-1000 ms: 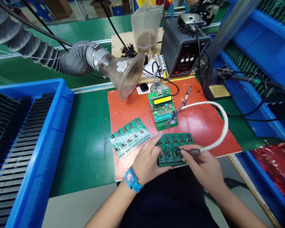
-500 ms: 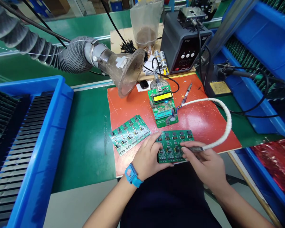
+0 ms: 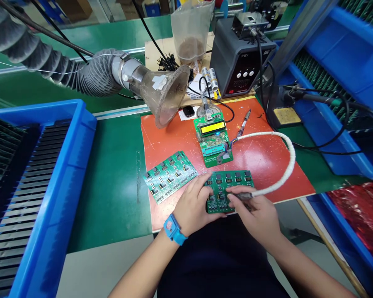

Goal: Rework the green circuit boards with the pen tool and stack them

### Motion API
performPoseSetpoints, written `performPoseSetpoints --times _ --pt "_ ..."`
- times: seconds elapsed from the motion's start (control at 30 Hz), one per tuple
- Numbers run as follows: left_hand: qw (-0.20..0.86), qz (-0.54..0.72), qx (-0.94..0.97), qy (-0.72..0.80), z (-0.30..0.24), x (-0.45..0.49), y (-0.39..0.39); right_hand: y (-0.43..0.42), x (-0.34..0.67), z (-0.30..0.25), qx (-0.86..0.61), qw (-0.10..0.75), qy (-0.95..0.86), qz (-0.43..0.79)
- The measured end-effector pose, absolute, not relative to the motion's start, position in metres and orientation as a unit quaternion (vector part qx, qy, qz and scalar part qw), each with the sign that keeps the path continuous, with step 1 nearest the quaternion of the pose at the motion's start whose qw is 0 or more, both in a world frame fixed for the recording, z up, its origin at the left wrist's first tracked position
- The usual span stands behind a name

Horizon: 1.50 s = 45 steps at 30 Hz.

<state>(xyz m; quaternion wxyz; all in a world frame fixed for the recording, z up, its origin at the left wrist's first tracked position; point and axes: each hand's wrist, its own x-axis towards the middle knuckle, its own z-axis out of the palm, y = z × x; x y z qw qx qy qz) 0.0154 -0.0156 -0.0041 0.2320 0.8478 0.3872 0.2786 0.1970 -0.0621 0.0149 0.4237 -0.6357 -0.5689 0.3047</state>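
Observation:
My left hand (image 3: 194, 198) grips the left end of a green circuit board panel (image 3: 218, 203), fingers at its top edge and thumb along the bottom. Small digit displays line the panel's upper side. In my right hand (image 3: 257, 213) is a dark probe (image 3: 246, 196), pinched with its tip end over the panel's middle; the fingers hide the exact contact. From the probe a white wrapped cable (image 3: 290, 161) loops up to a green programmer board (image 3: 216, 160) with a lit yellow screen (image 3: 213, 127). Left of my hands lie green circuit board panels (image 3: 170, 176), partly overlapping.
A fume extractor funnel (image 3: 170, 97) hangs over the red mat (image 3: 161, 136). Behind stands a soldering station (image 3: 240, 58). A pen (image 3: 245, 122) lies right of the programmer. Blue bins (image 3: 83, 118) with boards flank the bench on both sides.
My right hand has shifted left along the panel with the probe, and the white cable's loop has moved left with it. My left hand stays on the panel.

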Motion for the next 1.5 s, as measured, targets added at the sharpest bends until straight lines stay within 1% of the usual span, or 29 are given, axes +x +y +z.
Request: performPoseSetpoints --times 0.1,0.27,0.53,1.03,1.5 --pt "0.232 0.279 0.848 0.386 -0.0045 0.0157 -0.0159 -0.061 0.1958 0.0169 -0.637 0.412 -0.59 0.276" --pt "0.234 0.282 0.846 0.387 -0.0033 0.0159 -0.0152 -0.059 0.1929 0.0202 -0.642 0.391 -0.6 0.273" --pt "0.232 0.286 0.848 0.381 -0.0026 0.0158 -0.0144 -0.0545 0.1899 0.0217 -0.653 0.403 -0.592 0.246" --pt "0.233 0.282 0.847 0.386 -0.0029 0.015 -0.0152 -0.0566 0.1942 0.0187 -0.631 0.419 -0.583 0.293" --pt "0.232 0.282 0.847 0.386 -0.0032 0.0154 -0.0152 -0.0552 0.1949 0.0177 -0.627 0.429 -0.586 0.282"
